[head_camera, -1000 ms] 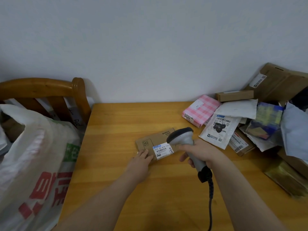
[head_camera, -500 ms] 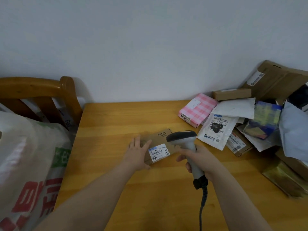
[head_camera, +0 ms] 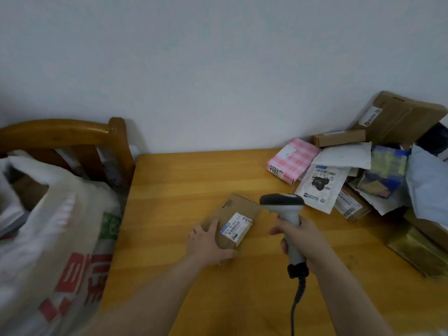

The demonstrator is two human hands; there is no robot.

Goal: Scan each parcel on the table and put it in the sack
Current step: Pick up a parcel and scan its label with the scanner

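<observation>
Head view: grips the near left end of a small cardboard parcel (head_camera: 238, 214) with the left hand (head_camera: 206, 243), at the middle of the wooden table (head_camera: 181, 190). Clasps a scanner (head_camera: 288, 214) by its handle in the right hand (head_camera: 305, 241), its head just right of the parcel. Well apart, left: white sack (head_camera: 60, 226).

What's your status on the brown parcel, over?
Left hand grips brown parcel, label up. Right hand holds scanner beside it. Sack at left, nothing between.
</observation>
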